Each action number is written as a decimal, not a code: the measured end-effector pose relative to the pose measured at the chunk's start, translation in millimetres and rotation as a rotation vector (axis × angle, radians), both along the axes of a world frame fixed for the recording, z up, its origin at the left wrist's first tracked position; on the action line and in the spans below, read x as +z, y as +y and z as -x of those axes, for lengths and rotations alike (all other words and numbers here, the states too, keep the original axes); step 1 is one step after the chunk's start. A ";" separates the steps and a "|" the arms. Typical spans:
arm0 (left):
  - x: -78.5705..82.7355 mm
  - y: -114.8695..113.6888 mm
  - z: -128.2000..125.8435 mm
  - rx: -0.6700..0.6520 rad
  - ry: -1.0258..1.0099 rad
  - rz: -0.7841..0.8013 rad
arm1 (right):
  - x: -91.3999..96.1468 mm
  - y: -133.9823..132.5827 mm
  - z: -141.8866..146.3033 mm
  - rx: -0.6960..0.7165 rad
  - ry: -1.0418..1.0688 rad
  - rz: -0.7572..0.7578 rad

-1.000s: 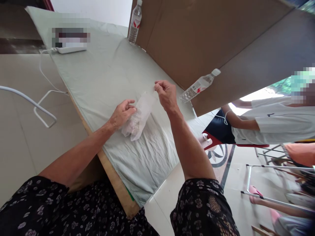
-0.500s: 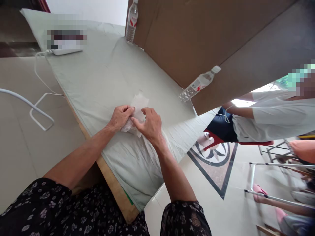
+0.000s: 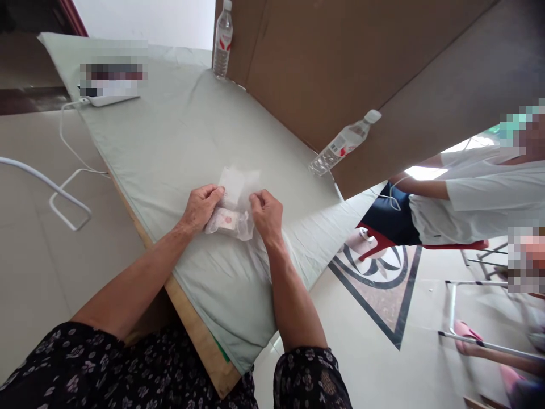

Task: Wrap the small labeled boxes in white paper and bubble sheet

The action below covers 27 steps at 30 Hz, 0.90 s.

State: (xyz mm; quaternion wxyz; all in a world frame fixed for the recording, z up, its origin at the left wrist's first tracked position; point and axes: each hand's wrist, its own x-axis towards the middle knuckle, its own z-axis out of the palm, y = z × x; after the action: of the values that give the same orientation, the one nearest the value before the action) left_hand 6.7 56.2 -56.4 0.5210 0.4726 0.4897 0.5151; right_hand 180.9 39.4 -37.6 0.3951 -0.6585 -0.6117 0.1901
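Note:
A small white box [image 3: 228, 220] with a reddish mark sits in translucent plastic wrap [image 3: 244, 230] near the front part of the cloth-covered table. A white flat piece [image 3: 232, 183] stands out above it, part of the same bundle or lying against it; I cannot tell which. My left hand [image 3: 201, 209] pinches the bundle's left side between thumb and fingers. On the other side, my right hand [image 3: 267, 215] is closed on the wrap, which is stretched between both hands. More clear plastic [image 3: 259, 255] lies beside my right wrist.
A brown cardboard panel [image 3: 298, 74] stands across the table, with one water bottle [image 3: 222, 45] at its far end and another [image 3: 343, 145] leaning nearer. A white device [image 3: 113, 97] with a cable lies far left. A seated person [image 3: 489, 187] is at the right.
My right hand has gone from loosely curled fingers to a closed grip on the wrap. The wrap is spread wider, and the box with the reddish mark now shows.

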 end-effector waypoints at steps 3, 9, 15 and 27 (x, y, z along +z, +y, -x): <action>2.1 -1.0 6.3 0.098 0.141 -0.055 | -7.2 2.3 -9.2 -0.001 0.357 0.078; 15.2 -14.4 12.4 0.234 0.513 -0.357 | -10.3 0.1 -5.8 0.025 0.602 0.160; 10.3 -13.9 18.6 0.003 0.622 -0.324 | -11.2 -1.2 -6.1 0.038 0.603 0.119; -6.2 10.2 40.0 0.353 0.736 -0.122 | -33.0 21.0 -32.6 -0.104 0.528 0.008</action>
State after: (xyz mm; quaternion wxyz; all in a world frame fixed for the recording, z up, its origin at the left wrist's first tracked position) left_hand -33.3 66.4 -62.6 0.1856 0.5640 0.6855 0.4213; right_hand 213.5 60.4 -70.6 0.5475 -0.6184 -0.4520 0.3371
